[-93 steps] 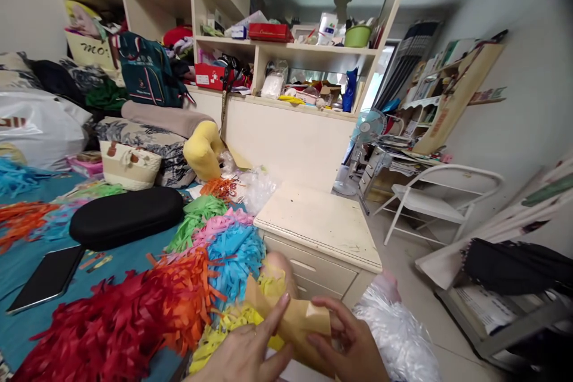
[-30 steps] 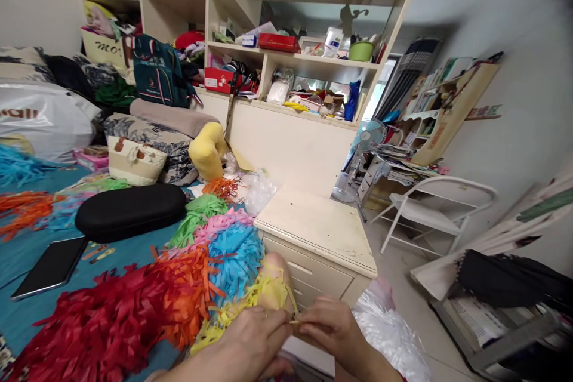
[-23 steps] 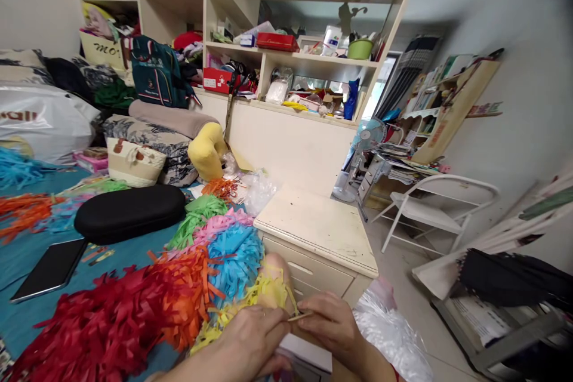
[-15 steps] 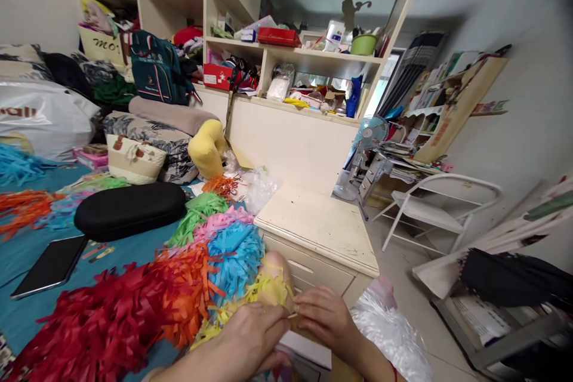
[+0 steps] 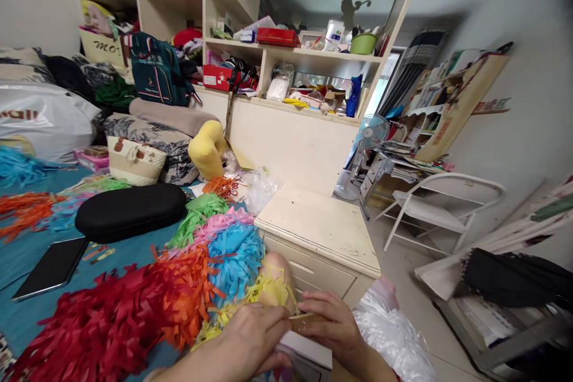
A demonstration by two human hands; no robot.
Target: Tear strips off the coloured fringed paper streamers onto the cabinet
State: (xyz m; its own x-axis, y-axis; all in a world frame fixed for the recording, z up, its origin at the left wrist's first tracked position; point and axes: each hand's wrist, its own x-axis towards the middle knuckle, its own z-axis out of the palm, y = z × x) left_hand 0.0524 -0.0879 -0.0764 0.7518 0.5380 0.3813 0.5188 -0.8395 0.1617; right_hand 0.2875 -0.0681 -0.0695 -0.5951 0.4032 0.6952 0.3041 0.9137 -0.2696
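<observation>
My left hand (image 5: 250, 337) and my right hand (image 5: 333, 325) meet at the bottom middle of the view, both pinched on a folded piece of tan paper (image 5: 303, 319) seen edge-on between them. Yellow fringed paper strips (image 5: 264, 292) lie over my knee just behind the hands. A white flat piece (image 5: 307, 352) shows below the hands. Piles of fringed paper run along the bed to the left: red (image 5: 94, 328), orange (image 5: 188, 289), blue (image 5: 237, 256), pink (image 5: 221, 221) and green (image 5: 197, 215).
A cream bedside cabinet (image 5: 320, 233) stands right behind the hands. A black case (image 5: 129, 209) and a dark tablet (image 5: 49, 268) lie on the teal bed. A white plastic bag (image 5: 394, 334) is at my right, a folding chair (image 5: 439, 209) and a fan (image 5: 369, 137) beyond. Cluttered shelves fill the back.
Three seconds ago the tan paper was held open and wide; now it is folded flat and pinched between both hands, which have closed together. The view shifted only slightly.
</observation>
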